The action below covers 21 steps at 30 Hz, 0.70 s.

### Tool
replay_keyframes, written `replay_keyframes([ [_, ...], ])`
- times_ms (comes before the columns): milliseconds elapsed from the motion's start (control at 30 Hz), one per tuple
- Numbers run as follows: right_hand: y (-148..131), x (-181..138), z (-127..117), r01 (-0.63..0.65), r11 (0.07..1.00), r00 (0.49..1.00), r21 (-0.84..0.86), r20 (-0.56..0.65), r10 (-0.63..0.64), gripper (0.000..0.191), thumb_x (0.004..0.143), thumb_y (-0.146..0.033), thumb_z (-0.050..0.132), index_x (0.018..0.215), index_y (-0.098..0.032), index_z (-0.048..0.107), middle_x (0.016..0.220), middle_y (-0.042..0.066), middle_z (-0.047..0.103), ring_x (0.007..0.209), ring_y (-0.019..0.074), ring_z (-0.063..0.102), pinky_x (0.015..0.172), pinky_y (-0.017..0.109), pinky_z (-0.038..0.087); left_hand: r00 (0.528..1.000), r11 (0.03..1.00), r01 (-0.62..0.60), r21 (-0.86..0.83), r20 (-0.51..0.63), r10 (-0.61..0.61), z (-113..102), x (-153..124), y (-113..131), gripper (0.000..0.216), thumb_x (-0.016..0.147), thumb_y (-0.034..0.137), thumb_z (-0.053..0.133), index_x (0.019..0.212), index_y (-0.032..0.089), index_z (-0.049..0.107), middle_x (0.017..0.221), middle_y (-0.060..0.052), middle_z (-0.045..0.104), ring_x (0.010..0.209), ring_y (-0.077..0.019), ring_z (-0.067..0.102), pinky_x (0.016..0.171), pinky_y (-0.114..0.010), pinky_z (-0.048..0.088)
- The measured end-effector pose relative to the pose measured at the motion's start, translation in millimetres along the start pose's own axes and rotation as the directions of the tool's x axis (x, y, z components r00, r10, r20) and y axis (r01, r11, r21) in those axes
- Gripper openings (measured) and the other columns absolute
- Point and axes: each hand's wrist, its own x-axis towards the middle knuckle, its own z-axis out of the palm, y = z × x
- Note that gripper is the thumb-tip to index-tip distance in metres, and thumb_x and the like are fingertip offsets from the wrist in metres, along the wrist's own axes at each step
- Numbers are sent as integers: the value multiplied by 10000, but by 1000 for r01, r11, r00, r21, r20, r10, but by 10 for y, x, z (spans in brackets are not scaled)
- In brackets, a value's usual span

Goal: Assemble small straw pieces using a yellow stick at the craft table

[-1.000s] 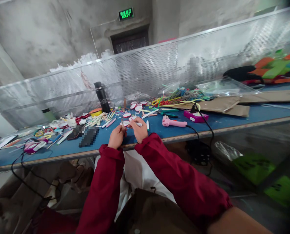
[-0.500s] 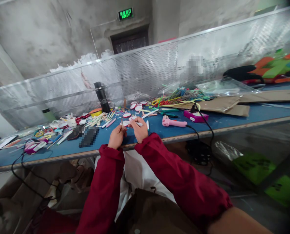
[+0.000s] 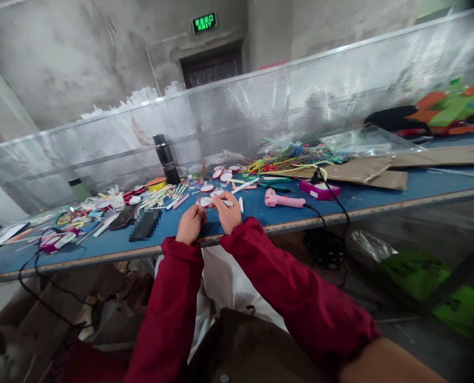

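Grey plaster walls [image 3: 81,53] are seen behind it all, and at twelve o'clock, high up, a green-lit rectangular sign [image 3: 204,23] can be read: "EXIT", under blurred characters. Down on the cluttered blue tabletop [image 3: 168,226], a slim brownish piece [image 3: 199,199] is pinched upright by the left hand [image 3: 191,221], apparently to be kept steady. By the right hand [image 3: 227,210], a white pen-shaped stick [image 3: 229,203] is gripped, aimed toward nine o'clock, presumably for fine control. Red-rimmed white discs [image 3: 207,189] are scattered at twelve o'clock beyond; at three, a pink corded gun-shaped tool [image 3: 287,201] is laid, seemingly within easy reach. Markings on the black cylindrical bottle [image 3: 166,159], eleven o'clock, cannot be read.
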Motion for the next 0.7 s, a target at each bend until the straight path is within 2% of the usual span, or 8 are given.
replay_keyframes([
  [400, 36, 10, -2, 17, 1000, 1000, -24, -12, -18, 164, 784, -343, 629, 662, -241, 587, 628, -41, 641, 635, 146, 577, 664, 282, 469, 1000, 1000, -6, 8, 0, 6, -3, -6, 10, 222, 956, 355, 426, 888, 208, 578, 656, 13, 616, 556, -135, 472, 561, -254, 359],
  [700, -67, -26, -10, 43, 999, 999, -25, 21, -42, 172, 752, -282, 613, 592, -236, 574, 587, -41, 613, 604, 138, 523, 646, 283, 443, 1000, 1000, -17, -16, -3, 17, -4, -20, 32, 208, 949, 348, 437, 881, 205, 572, 648, 20, 599, 553, -126, 456, 553, -249, 345],
])
